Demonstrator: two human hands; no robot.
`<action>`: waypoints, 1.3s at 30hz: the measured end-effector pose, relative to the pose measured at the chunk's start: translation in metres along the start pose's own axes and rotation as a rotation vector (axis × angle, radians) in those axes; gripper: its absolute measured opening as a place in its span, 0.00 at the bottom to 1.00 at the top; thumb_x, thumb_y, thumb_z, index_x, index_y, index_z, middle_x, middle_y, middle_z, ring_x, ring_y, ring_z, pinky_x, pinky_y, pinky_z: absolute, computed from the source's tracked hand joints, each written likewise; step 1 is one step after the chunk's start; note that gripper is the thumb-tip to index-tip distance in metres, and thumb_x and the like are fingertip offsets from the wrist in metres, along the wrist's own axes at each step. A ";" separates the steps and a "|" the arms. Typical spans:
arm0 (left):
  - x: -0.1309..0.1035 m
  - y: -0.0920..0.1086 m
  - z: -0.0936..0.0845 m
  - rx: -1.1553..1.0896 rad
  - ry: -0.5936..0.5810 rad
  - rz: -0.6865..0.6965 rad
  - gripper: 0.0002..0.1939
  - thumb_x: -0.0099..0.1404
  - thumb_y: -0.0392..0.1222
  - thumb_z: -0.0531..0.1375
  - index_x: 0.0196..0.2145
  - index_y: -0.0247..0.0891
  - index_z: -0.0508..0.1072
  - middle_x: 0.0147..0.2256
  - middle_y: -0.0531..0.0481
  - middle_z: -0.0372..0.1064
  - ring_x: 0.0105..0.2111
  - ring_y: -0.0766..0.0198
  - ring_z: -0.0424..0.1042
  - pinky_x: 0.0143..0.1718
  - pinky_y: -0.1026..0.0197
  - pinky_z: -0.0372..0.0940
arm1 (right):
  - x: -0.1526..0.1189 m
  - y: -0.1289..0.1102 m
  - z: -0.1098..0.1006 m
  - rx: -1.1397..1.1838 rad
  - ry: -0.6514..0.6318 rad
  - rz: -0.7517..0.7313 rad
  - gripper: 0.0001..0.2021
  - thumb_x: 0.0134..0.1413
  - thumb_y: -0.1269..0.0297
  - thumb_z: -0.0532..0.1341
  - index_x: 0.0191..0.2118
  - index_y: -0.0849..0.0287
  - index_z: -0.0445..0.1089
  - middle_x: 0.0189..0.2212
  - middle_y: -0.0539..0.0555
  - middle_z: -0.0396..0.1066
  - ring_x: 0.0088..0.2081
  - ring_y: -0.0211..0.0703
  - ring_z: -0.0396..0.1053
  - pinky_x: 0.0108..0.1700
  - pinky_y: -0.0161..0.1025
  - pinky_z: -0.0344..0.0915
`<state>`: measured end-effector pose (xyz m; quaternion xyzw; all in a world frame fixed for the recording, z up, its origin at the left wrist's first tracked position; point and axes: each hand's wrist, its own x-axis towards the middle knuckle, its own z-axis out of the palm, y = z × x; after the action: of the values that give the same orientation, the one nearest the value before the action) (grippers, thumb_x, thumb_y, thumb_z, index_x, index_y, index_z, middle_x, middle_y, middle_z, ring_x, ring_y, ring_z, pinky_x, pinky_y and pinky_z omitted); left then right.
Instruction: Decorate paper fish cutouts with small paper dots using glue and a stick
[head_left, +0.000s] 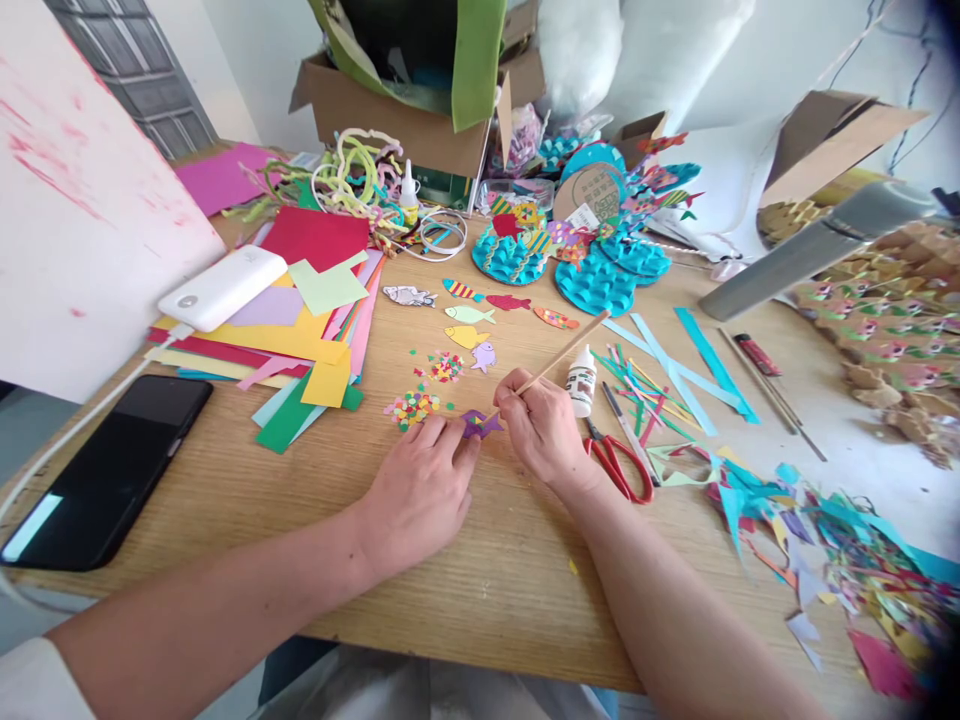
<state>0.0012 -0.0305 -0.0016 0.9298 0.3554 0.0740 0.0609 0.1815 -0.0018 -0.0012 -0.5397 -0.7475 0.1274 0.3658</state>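
A small purple paper fish [482, 424] with yellow-green marks lies on the wooden table. The curled fingers of my left hand [426, 478] pin its left end down. In a pen-like grip, my right hand [541, 420] is closed round a thin wooden stick [566, 350], whose lower tip reaches the fish. Just beyond my left fingers are a pile of coloured paper dots [415, 408] and a smaller heap of confetti [442, 367]. Further back lie several cut paper fish, including a yellow one [466, 336] and a lilac one [484, 356].
Right of my right hand are a white glue bottle [581, 383], red-handled scissors [621, 468], paper strips [675, 370] and paper scraps [817, 550]. To the left are coloured sheets [300, 340], a power bank [222, 287] and a phone [109, 470]. Blue egg-carton crafts [596, 288] stand behind.
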 end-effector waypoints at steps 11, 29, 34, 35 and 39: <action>0.001 0.000 -0.001 0.006 0.001 0.002 0.21 0.65 0.36 0.53 0.55 0.29 0.68 0.52 0.36 0.65 0.52 0.47 0.61 0.53 0.47 0.62 | 0.000 0.000 0.001 0.014 -0.003 0.010 0.11 0.58 0.70 0.49 0.25 0.54 0.57 0.21 0.50 0.65 0.26 0.40 0.64 0.32 0.37 0.58; 0.001 -0.001 0.000 -0.001 -0.006 -0.011 0.22 0.64 0.36 0.54 0.56 0.28 0.68 0.53 0.37 0.65 0.52 0.47 0.61 0.53 0.47 0.62 | 0.000 0.000 0.001 0.016 -0.009 0.005 0.11 0.58 0.70 0.49 0.25 0.54 0.57 0.21 0.49 0.64 0.26 0.40 0.64 0.31 0.36 0.58; 0.001 0.000 -0.001 0.000 -0.008 -0.004 0.22 0.64 0.36 0.54 0.55 0.27 0.68 0.53 0.36 0.65 0.51 0.47 0.62 0.53 0.47 0.62 | 0.000 0.000 0.001 0.024 -0.011 0.011 0.11 0.58 0.70 0.49 0.25 0.54 0.57 0.21 0.49 0.63 0.25 0.40 0.63 0.31 0.37 0.58; 0.001 0.000 -0.001 0.000 -0.007 -0.005 0.22 0.64 0.36 0.54 0.55 0.27 0.68 0.53 0.36 0.65 0.51 0.47 0.62 0.53 0.47 0.62 | 0.000 0.000 0.001 0.026 -0.012 0.008 0.11 0.58 0.70 0.49 0.25 0.54 0.57 0.21 0.49 0.63 0.25 0.40 0.63 0.31 0.37 0.58; 0.001 0.000 -0.001 -0.006 -0.003 -0.008 0.22 0.65 0.36 0.54 0.55 0.28 0.68 0.53 0.36 0.65 0.52 0.47 0.62 0.53 0.47 0.62 | 0.001 0.000 0.001 0.029 -0.015 0.000 0.11 0.58 0.70 0.49 0.25 0.54 0.57 0.21 0.49 0.63 0.25 0.39 0.63 0.31 0.37 0.58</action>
<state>0.0017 -0.0298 -0.0004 0.9284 0.3586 0.0734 0.0643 0.1810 -0.0010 -0.0014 -0.5331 -0.7483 0.1423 0.3683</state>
